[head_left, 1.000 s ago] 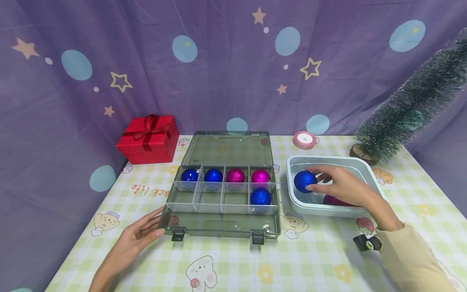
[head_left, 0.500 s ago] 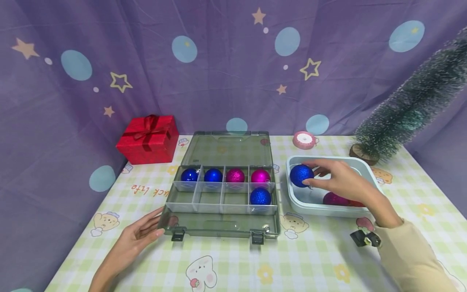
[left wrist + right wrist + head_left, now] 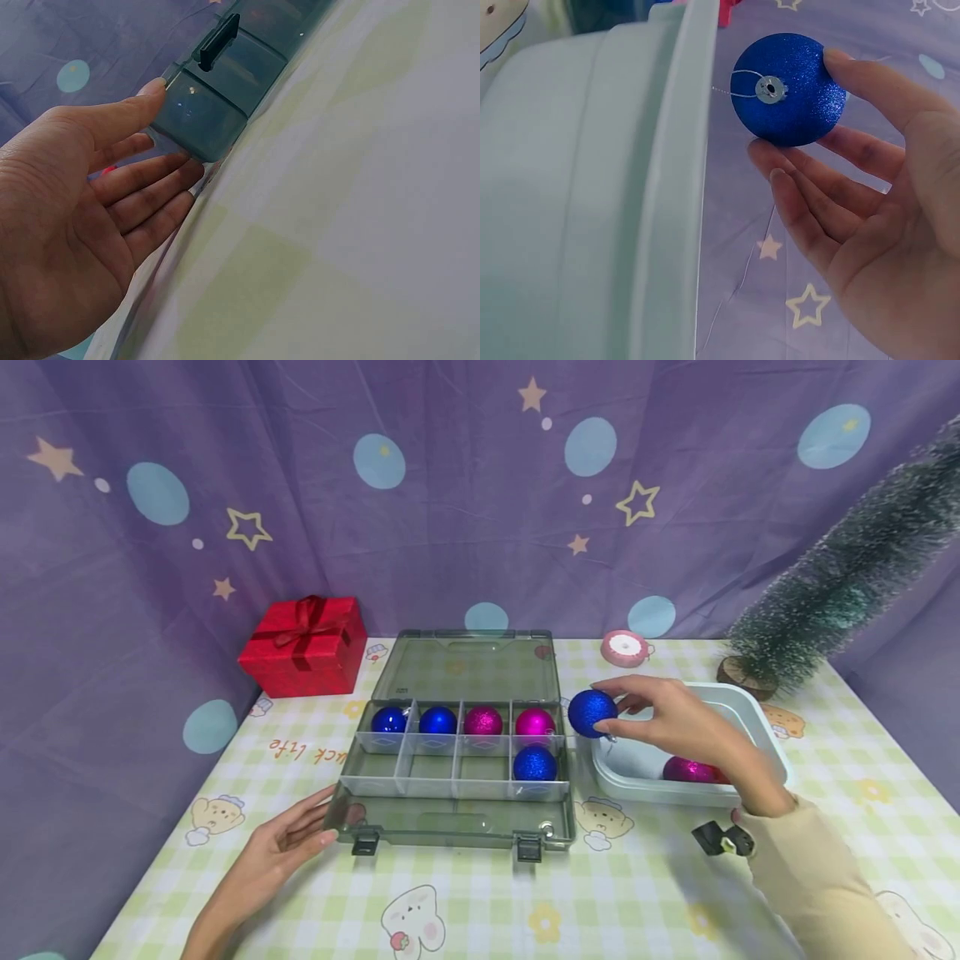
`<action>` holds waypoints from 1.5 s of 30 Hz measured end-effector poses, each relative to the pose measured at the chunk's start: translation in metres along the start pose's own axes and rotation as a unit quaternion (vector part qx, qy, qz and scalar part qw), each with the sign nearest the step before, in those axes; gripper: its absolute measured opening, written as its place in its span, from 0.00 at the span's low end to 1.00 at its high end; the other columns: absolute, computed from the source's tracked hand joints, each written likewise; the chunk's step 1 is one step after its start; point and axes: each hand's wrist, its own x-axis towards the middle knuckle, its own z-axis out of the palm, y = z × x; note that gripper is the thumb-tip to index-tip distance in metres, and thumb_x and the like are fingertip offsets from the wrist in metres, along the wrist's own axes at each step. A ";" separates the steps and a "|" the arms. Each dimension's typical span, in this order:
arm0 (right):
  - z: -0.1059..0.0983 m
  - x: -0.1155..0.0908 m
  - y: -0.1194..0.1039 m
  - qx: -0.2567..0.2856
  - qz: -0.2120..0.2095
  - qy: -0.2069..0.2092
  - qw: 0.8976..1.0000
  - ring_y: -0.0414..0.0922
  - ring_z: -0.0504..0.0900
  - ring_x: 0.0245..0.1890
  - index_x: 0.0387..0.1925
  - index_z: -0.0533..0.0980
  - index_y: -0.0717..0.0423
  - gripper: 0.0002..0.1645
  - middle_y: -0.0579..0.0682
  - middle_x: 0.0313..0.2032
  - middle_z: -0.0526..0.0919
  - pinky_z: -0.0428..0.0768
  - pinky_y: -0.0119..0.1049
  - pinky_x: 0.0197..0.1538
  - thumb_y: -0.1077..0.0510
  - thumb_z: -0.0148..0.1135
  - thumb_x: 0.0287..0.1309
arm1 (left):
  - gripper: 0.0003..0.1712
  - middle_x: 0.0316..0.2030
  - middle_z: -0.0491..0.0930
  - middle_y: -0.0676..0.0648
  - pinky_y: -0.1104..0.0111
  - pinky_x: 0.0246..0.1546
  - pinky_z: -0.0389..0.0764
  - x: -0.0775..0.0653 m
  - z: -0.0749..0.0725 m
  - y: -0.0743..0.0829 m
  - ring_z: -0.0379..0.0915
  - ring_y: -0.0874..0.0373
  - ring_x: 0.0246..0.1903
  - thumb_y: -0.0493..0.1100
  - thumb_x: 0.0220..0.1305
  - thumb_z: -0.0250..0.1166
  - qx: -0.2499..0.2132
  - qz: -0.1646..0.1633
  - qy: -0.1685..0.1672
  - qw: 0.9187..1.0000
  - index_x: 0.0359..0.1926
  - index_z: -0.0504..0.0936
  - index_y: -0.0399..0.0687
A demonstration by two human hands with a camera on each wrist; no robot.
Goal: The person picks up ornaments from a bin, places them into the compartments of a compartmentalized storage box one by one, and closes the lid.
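My right hand [image 3: 671, 722] pinches a glittery blue bauble [image 3: 592, 713] between thumb and fingers, just above the left rim of a pale blue tub [image 3: 772, 735]. The right wrist view shows the bauble's silver cap with a thin string loop. My left hand [image 3: 281, 843] touches the front left corner of a grey see-through divided case [image 3: 450, 837], its fingers nearly straight. Along the case's back row sit two blue baubles [image 3: 438, 721], a glittery pink bauble [image 3: 483, 721] and a smooth pink bauble [image 3: 535, 723]. Another glittery blue bauble [image 3: 535, 764] lies in the right front compartment.
A pink glittery bauble [image 3: 690, 769] lies in the tub, with something red partly hidden beside it. Behind stand a red gift box [image 3: 307, 647], a pink ribbon roll [image 3: 626, 648] and a small frosted tree [image 3: 840, 585]. The case's lid [image 3: 468, 667] lies back.
My right hand has lifted the glittery blue bauble out of the tub and carried it left, over the rim. The left hand and the case have stayed in place.
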 end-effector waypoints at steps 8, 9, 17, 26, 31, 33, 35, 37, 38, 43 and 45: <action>0.010 0.013 -0.010 0.015 -0.014 -0.014 1.000 0.47 0.86 0.46 0.62 0.80 0.59 0.28 0.52 0.53 0.86 0.83 0.50 0.52 0.53 0.75 0.63 | 0.34 0.67 0.73 0.32 0.75 0.52 0.78 0.000 0.000 0.001 0.72 0.74 0.58 0.42 0.75 0.65 0.006 -0.005 0.002 1.000 0.77 0.66 0.40; 0.012 0.014 -0.011 0.015 -0.014 -0.015 1.000 0.47 0.86 0.46 0.62 0.80 0.59 0.28 0.52 0.53 0.86 0.83 0.50 0.52 0.54 0.75 0.63 | 0.34 0.67 0.73 0.32 0.75 0.52 0.78 -0.001 0.000 0.001 0.72 0.74 0.58 0.43 0.75 0.65 0.007 -0.006 0.003 1.000 0.77 0.66 0.41; 0.026 0.025 -0.018 0.039 -0.023 -0.027 0.999 0.47 0.86 0.46 0.62 0.80 0.59 0.29 0.52 0.53 0.86 0.84 0.53 0.51 0.54 0.76 0.61 | 0.34 0.67 0.72 0.32 0.75 0.52 0.78 0.000 -0.001 0.002 0.72 0.74 0.58 0.43 0.75 0.65 0.005 -0.009 0.002 1.000 0.77 0.66 0.40; 0.038 0.037 -0.026 0.060 -0.034 -0.039 0.997 0.47 0.86 0.46 0.62 0.80 0.61 0.30 0.53 0.53 0.86 0.84 0.53 0.51 0.54 0.76 0.60 | 0.34 0.67 0.72 0.32 0.75 0.52 0.78 0.001 0.000 0.001 0.72 0.74 0.57 0.42 0.76 0.65 0.002 -0.004 0.001 1.000 0.76 0.66 0.37; 0.043 0.042 -0.030 0.067 -0.034 -0.056 0.996 0.46 0.86 0.47 0.63 0.79 0.60 0.31 0.52 0.54 0.86 0.85 0.52 0.51 0.53 0.75 0.62 | 0.34 0.66 0.73 0.32 0.75 0.52 0.78 0.000 0.000 0.001 0.72 0.74 0.57 0.42 0.75 0.65 0.005 -0.005 0.003 1.000 0.76 0.66 0.38; 0.046 0.044 -0.032 0.069 -0.033 -0.061 0.995 0.46 0.86 0.47 0.64 0.79 0.60 0.31 0.52 0.53 0.86 0.85 0.51 0.51 0.52 0.75 0.62 | 0.34 0.67 0.73 0.32 0.75 0.52 0.78 0.000 0.000 0.001 0.72 0.74 0.57 0.42 0.75 0.65 0.004 -0.005 0.001 1.000 0.76 0.66 0.38; 0.048 0.046 -0.033 0.070 -0.034 -0.064 0.995 0.45 0.86 0.46 0.63 0.79 0.60 0.32 0.51 0.52 0.86 0.85 0.49 0.50 0.51 0.75 0.62 | 0.34 0.67 0.72 0.32 0.75 0.52 0.78 0.001 0.000 0.000 0.72 0.74 0.57 0.42 0.75 0.65 0.003 -0.004 0.000 1.000 0.76 0.66 0.38; 0.051 0.048 -0.035 0.077 -0.036 -0.068 0.994 0.46 0.86 0.46 0.63 0.79 0.61 0.32 0.52 0.52 0.86 0.85 0.47 0.49 0.51 0.75 0.62 | 0.34 0.68 0.72 0.32 0.75 0.53 0.78 0.001 0.000 0.000 0.72 0.74 0.58 0.42 0.76 0.65 -0.002 -0.006 -0.001 1.000 0.76 0.66 0.38; 0.053 0.049 -0.035 0.080 -0.037 -0.070 0.994 0.46 0.86 0.47 0.63 0.79 0.61 0.32 0.52 0.52 0.86 0.86 0.45 0.49 0.51 0.75 0.62 | 0.34 0.68 0.72 0.32 0.75 0.53 0.78 0.001 0.000 0.000 0.72 0.74 0.58 0.42 0.76 0.65 -0.004 -0.008 -0.002 1.000 0.77 0.65 0.38; 0.062 0.054 -0.039 0.079 -0.039 -0.076 0.993 0.45 0.86 0.47 0.64 0.79 0.60 0.33 0.51 0.52 0.86 0.86 0.39 0.47 0.50 0.76 0.62 | 0.35 0.68 0.71 0.32 0.75 0.52 0.78 0.001 0.000 0.002 0.71 0.76 0.57 0.44 0.75 0.65 -0.009 -0.030 0.005 0.999 0.77 0.65 0.40; 0.065 0.056 -0.040 0.072 -0.040 -0.077 0.994 0.45 0.85 0.47 0.64 0.79 0.59 0.33 0.51 0.52 0.86 0.85 0.39 0.48 0.50 0.76 0.62 | 0.36 0.69 0.70 0.32 0.75 0.52 0.78 0.001 0.000 0.003 0.70 0.77 0.57 0.44 0.75 0.66 -0.012 -0.037 0.007 0.999 0.77 0.65 0.40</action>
